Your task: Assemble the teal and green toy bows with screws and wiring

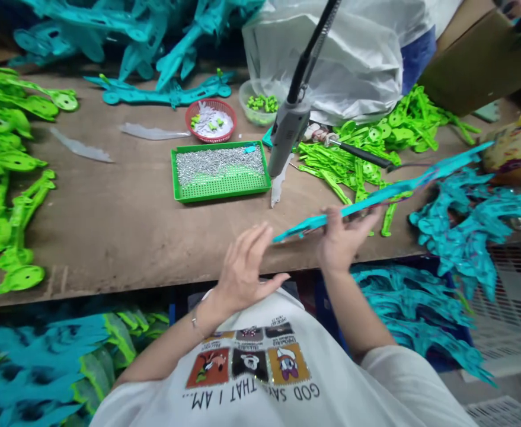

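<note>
A long turquoise plastic part (376,196) slants over the front right of the table, its far end up to the right. My right hand (342,240) grips it near its middle, thumb on one side and fingers on the other. My left hand (246,267) is open beside the part's near end, fingers stretched out and thumb apart; whether the fingertips touch it I cannot tell. Beyond the hands, a grey electric screwdriver (289,133) hangs tip down. Left of it lies a green tray (222,197) of small metal screws.
Lime-green parts lie in piles at the left (6,178) and right (358,154). A red basket (211,121) and a clear bowl (258,104) hold small pieces. Turquoise parts (478,219) heap at the right edge. A soldering-iron-like tool (362,154) rests on the green pile.
</note>
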Motion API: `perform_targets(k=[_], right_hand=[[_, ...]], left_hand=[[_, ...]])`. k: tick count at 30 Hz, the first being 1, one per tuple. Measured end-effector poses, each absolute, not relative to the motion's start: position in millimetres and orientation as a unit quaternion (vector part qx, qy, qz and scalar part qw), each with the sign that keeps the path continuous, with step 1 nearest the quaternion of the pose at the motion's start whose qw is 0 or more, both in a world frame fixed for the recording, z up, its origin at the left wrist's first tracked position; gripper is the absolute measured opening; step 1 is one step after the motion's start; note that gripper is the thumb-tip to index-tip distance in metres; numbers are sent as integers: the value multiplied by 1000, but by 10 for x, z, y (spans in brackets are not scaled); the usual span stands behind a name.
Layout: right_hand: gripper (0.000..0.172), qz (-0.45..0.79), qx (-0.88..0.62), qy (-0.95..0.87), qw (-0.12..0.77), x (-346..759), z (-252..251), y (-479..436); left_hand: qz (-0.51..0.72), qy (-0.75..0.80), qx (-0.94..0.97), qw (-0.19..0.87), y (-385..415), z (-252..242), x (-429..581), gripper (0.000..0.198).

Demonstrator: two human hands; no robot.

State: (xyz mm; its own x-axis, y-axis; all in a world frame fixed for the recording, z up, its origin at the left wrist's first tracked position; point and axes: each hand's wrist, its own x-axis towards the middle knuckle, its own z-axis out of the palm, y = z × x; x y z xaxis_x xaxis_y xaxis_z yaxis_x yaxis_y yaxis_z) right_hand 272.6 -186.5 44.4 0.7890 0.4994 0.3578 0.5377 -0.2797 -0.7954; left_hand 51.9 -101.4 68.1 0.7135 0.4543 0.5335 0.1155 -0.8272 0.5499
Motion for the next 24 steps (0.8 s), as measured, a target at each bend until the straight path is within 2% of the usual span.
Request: perform_targets(k=[2, 4, 6, 9, 11, 13, 15, 17, 18, 20, 24], right_hand=[[89, 10, -783, -288, 552, 2115, 422, -1743], [85, 108, -753, -287, 582, 1658, 387, -1681], [86, 227, -702, -300, 605, 1355, 335, -1689], [98, 388, -612, -325, 608, 1169, 300, -1775], [98, 489, -578, -347, 554, 1213, 376, -1824], [75, 566, -567, -342, 490, 1386, 554, -1835], [46, 600, -572, -310, 465, 1685, 786, -1791], [32, 563, -606, -301, 475, 2106, 985, -1676], [25, 503, -639, -321, 486, 2353, 1046, -1586], [16, 293, -722, -372, 504, 2882, 1068, -1339], [20, 54, -812, -441, 380, 3774, 834, -651]], left_hand=[[339, 146, 888, 275, -1058, 594, 580, 70], [337, 162, 868, 326, -987, 509, 452, 46], [316, 216, 837, 390, -818, 453, 183, 34], [231, 341, 779, 473, -457, 415, -299, 34], [173, 396, 752, 498, -220, 399, -558, 40], [142, 413, 750, 497, -36, 375, -724, 44], [135, 411, 766, 476, 82, 342, -808, 46], [137, 402, 787, 449, 148, 308, -847, 46], [137, 395, 797, 436, 167, 296, -857, 45], [148, 387, 817, 401, 180, 293, -857, 41], [198, 389, 851, 292, 47, 388, -701, 33]])
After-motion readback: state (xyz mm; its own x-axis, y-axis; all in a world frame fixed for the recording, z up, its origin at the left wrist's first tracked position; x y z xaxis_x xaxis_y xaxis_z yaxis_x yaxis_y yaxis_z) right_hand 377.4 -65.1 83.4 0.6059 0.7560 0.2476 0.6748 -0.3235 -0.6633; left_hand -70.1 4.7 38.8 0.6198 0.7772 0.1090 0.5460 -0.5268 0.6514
